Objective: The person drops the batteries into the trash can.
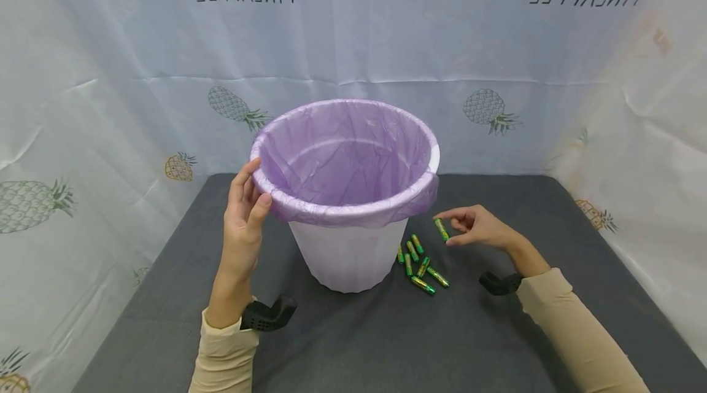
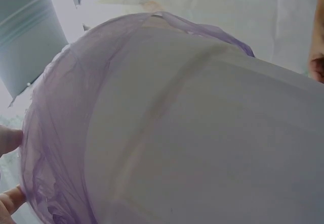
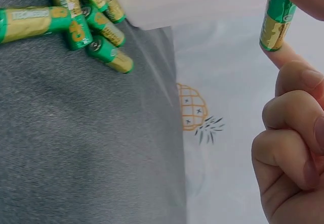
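Observation:
A white trash can [image 1: 348,258] stands upright on the dark table, lined with a purple trash bag [image 1: 342,166] folded over its rim. My left hand [image 1: 243,215] holds the rim at its left side; in the left wrist view, thumb and finger tips touch the bag's edge. Right of the can, my right hand [image 1: 480,227] pinches a green and gold battery [image 1: 441,230] by its two ends, between thumb and index finger. The right wrist view shows this battery [image 3: 278,19] close up, the other fingers curled beneath. Several like batteries [image 1: 423,285] lie loosely grouped by the can's base.
The dark grey tabletop [image 1: 353,344] carries the can and batteries. Behind and at both sides hangs a pale curtain [image 1: 342,24] printed with pineapples. A black wrist camera [image 1: 270,313] sits on the left wrist, another camera [image 1: 499,284] on the right.

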A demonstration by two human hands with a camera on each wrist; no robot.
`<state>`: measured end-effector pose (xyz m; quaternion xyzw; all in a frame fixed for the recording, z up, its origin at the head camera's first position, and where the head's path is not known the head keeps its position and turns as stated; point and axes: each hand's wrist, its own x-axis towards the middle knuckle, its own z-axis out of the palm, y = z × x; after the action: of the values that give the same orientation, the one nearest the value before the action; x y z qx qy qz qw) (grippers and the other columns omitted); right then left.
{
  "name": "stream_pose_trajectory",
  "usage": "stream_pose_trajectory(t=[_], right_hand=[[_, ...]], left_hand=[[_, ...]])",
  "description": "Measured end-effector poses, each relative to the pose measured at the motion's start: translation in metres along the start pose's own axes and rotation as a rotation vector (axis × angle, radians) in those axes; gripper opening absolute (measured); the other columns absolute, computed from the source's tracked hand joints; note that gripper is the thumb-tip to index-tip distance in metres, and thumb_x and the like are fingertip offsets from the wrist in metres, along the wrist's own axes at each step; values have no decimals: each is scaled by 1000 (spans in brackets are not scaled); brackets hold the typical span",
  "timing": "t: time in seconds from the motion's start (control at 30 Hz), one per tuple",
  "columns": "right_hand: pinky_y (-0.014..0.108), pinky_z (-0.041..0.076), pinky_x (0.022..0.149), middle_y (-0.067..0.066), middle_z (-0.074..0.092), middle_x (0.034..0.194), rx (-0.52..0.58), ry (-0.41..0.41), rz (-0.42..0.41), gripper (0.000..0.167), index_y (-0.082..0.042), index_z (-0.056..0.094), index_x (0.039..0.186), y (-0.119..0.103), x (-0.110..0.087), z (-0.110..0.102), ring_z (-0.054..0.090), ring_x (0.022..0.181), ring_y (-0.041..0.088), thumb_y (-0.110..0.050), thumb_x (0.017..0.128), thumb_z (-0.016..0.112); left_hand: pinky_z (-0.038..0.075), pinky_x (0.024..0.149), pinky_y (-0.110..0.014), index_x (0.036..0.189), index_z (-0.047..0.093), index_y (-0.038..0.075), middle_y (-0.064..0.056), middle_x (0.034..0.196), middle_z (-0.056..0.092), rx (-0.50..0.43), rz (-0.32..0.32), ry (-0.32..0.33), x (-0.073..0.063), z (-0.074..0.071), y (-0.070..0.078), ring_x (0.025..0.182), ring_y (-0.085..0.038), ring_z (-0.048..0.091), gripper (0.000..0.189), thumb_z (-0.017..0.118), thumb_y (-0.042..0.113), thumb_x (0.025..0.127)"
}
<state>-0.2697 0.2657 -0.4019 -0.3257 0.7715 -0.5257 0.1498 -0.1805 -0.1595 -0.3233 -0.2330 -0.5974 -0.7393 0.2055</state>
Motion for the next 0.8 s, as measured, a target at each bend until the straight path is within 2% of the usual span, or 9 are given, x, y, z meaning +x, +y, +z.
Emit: stream_pose_trajectory(t=[0.23, 0.33, 0.5, 0.6, 0.8], right_hand=[[26, 35, 51, 2, 30, 68, -29, 26, -29, 48, 19, 53, 121, -11, 0, -3, 25, 56, 16, 4, 79, 72], [27, 34, 51, 3, 30, 68, -20, 29, -53, 45, 12, 57, 122, -17, -1, -5, 25, 56, 17, 5, 80, 71], [28, 33, 50, 6, 27, 67, -18, 37, -118, 44, 7, 58, 124, -30, -1, -5, 22, 55, 19, 8, 81, 68], [29, 32, 50, 6, 26, 67, -19, 49, -144, 44, 8, 57, 125, -39, 1, -5, 21, 54, 20, 9, 82, 66], [30, 30, 49, 7, 25, 67, -37, 57, -176, 44, -1, 61, 125, -54, 3, -7, 21, 54, 20, 11, 83, 64]], left_hand=[[39, 105, -16, 145, 34, 14, -10, 154, 29, -15, 16, -17, 1, -1, -1, 132, -13, 41, 50, 43, 4, 97], [39, 104, -16, 145, 34, 14, -9, 154, 29, -17, 15, -18, 1, 0, -1, 132, -13, 41, 49, 43, 5, 97], [39, 105, -15, 144, 34, 14, -9, 154, 29, -18, 12, -19, 0, 0, -1, 132, -13, 41, 49, 43, 5, 97], [39, 105, -15, 144, 34, 14, -9, 154, 29, -18, 16, -22, -1, 0, 0, 133, -13, 40, 49, 43, 5, 98], [38, 105, -15, 145, 34, 13, -9, 154, 28, -13, 20, -22, -1, 0, 1, 134, -13, 39, 49, 44, 6, 98]])
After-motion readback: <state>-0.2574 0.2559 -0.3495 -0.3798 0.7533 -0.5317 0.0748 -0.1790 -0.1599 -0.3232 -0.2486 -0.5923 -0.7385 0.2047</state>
